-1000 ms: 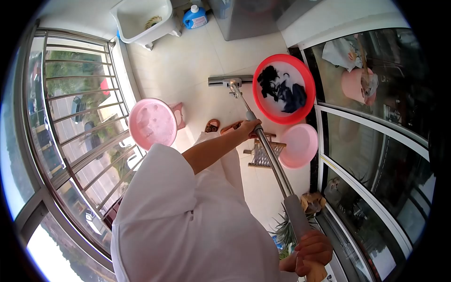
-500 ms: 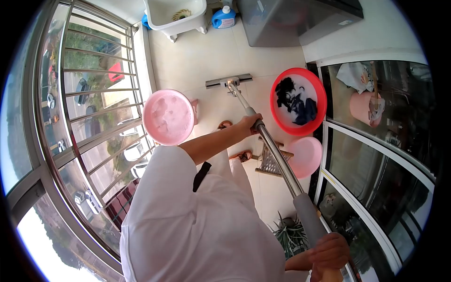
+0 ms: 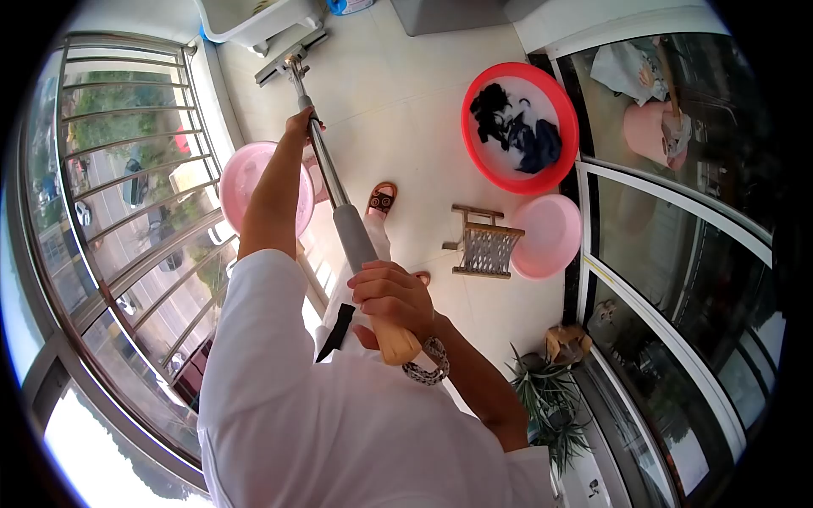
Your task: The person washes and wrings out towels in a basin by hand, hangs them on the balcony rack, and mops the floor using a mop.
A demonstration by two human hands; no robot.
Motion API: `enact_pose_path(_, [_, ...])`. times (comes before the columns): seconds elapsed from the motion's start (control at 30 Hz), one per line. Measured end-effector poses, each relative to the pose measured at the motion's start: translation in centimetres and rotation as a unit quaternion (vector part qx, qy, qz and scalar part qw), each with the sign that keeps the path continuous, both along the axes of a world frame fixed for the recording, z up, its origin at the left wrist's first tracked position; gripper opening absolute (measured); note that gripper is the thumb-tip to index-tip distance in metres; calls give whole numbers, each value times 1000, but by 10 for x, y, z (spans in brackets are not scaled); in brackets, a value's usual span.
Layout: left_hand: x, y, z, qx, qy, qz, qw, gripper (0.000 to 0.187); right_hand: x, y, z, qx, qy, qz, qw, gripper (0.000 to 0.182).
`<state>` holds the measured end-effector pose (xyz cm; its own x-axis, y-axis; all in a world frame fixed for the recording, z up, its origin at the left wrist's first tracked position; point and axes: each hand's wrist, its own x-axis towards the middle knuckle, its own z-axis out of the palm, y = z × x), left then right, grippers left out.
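Observation:
A long mop (image 3: 327, 173) slants across the view, with a steel pole, a grey sleeve and a tan handle end. Its narrow grey head (image 3: 290, 57) lies on the tiled floor close to the white tub's feet. My left hand (image 3: 301, 125) is closed around the pole a short way above the head, arm stretched forward. Nearer my body, my right hand (image 3: 392, 298) wraps the upper handle, a braided band (image 3: 428, 362) on its wrist. The pink basin (image 3: 254, 182) is partly hidden behind my left forearm.
A red basin (image 3: 569, 135) holds dark clothes in sudsy water. Below it are a small wooden stool (image 3: 489, 247) and another pink basin (image 3: 546, 237). A white tub (image 3: 258, 24) stands ahead. Window railings run along the left, glass doors on the right, and a spiky plant (image 3: 546, 385) behind.
The mop head has moved forward and left, toward the white tub. My left hand has reached forward with it, while my right hand has come from the lower right to in front of my body.

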<state>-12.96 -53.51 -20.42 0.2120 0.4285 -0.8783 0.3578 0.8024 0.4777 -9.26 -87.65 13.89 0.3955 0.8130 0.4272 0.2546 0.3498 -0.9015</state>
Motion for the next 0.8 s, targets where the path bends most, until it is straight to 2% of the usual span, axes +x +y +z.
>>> enact_pose_path(0.1, [-4,-57,8,15,34,-37,999,29,-3,-54,1,-7,-33,11,999,25])
enact_pose_path(0.2, [-7,-138,2,0,-6,-35,999,21,-1,-124,37,-51,-37,4,998,23])
enact_pose_path(0.3, [-5,-246,26,-80,-39,-65,994,19,-16,-215,76,-96,-36,-33,994,20])
enact_pose_path(0.37, [-9,-324,62,-126,-58,-102,985,19,-39,-274,101,-122,-65,-91,986,26])
enact_pose_path(0.53, [-35,-503,91,-190,-86,-175,962,23,-100,-400,167,-183,-64,-183,964,30])
enact_pose_path(0.57, [-42,-532,100,-207,-92,-187,956,25,-104,-424,179,-187,-58,-160,968,32])
enact_pose_path(0.63, [-56,-576,127,-219,-73,-201,952,27,-109,-465,198,-194,-42,-111,974,35])
enact_pose_path(0.73, [-58,-613,127,-246,-26,-186,951,25,-127,-487,205,-162,-26,-221,961,39])
enact_pose_path(0.8, [-38,-607,115,-341,-12,-123,932,22,-125,-472,209,-145,-25,-282,948,41])
